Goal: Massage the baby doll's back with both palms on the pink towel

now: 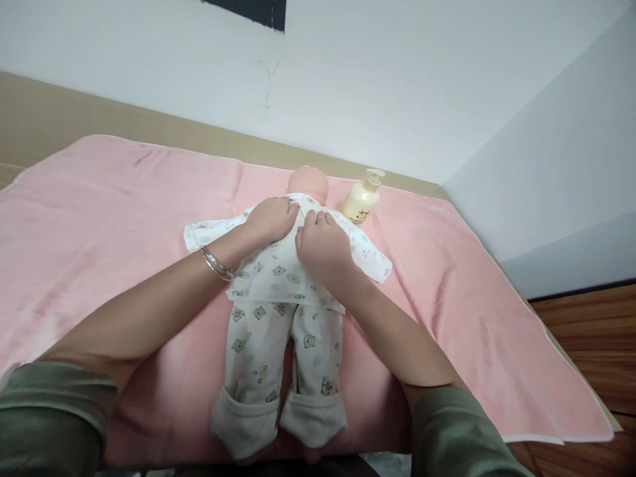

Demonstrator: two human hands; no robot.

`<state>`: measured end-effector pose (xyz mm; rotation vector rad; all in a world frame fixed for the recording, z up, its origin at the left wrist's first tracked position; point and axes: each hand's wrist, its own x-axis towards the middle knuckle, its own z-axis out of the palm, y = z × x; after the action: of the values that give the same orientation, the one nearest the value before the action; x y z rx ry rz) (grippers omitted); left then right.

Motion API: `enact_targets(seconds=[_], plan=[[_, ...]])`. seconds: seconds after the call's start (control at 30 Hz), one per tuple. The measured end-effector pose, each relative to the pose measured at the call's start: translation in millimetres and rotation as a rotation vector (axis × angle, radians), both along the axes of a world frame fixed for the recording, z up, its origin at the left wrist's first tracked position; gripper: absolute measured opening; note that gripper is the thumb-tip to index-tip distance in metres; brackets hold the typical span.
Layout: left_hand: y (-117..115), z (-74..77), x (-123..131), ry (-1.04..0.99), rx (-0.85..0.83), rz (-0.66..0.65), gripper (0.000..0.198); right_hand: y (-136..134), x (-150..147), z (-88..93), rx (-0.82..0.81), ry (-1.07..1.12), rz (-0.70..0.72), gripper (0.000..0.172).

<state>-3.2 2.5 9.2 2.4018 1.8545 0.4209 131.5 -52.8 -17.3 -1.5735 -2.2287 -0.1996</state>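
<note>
A baby doll (309,183) lies on its back on a pink towel (99,218), head toward the wall. It wears a white printed top (278,271) and matching trousers (258,358). My left hand (271,220) rests on the doll's chest near the collar, fingers curled and pinching the top's front edge. My right hand (322,248) lies beside it on the chest, fingers bent and pressed onto the same fabric. A silver bangle (216,264) circles my left wrist.
A cream pump bottle (362,199) stands on the towel just right of the doll's head. The towel covers a tan surface (50,112) against a white wall. Wooden flooring (591,338) shows beyond the towel's right edge.
</note>
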Motion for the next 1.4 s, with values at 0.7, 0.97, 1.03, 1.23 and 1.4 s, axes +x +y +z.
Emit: enact_targets(seconds=[0.7, 0.97, 1.03, 1.23, 1.4], plan=[[-7, -3.2, 4, -0.027, 0.035, 0.055, 0.052, 12, 3, 3.0, -0.026, 0.049, -0.053, 0.037], [-33, -5.0, 20, 0.089, 0.199, -0.022, 0.039, 42, 17, -1.4, -0.098, 0.244, 0.019, 0.054], [-28, -3.4, 16, 0.019, 0.145, -0.004, 0.037, 36, 17, 3.3, -0.101, 0.226, 0.020, 0.053], [-7, -17.3, 5, -0.461, 0.116, 0.047, 0.041, 10, 15, 27.7, -0.114, 0.300, 0.336, 0.045], [-4, -30.2, 4, -0.647, 0.185, 0.032, 0.048, 19, 7, 11.7, 0.038, 0.355, 0.105, 0.049]])
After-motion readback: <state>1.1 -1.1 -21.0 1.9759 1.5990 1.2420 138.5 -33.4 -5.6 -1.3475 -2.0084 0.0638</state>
